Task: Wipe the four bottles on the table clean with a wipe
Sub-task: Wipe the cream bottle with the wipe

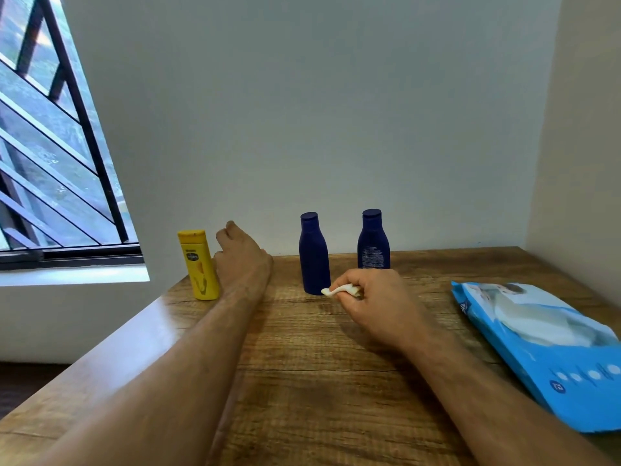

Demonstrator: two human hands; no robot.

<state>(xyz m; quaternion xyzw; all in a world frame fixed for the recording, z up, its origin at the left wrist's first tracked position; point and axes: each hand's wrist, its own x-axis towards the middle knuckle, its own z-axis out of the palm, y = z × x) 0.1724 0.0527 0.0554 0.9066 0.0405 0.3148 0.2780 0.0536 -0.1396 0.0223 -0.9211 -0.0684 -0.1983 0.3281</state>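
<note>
left hand (240,255): curled behind the upright yellow plastic bottle (199,265), grip contents hidden
right hand (373,302): pinches folded white wipe (341,290) beside nearer dark-blue plastic bottle (313,253)
second dark-blue bottle (373,239): upright by the wall
blue wipe pack (541,351): right side of wooden table (302,381)

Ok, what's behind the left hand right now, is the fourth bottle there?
Only three bottles show: the yellow bottle beside the left hand and two dark blue bottles. The hand and forearm cover whatever stands behind them, so a fourth bottle there cannot be confirmed.
</note>
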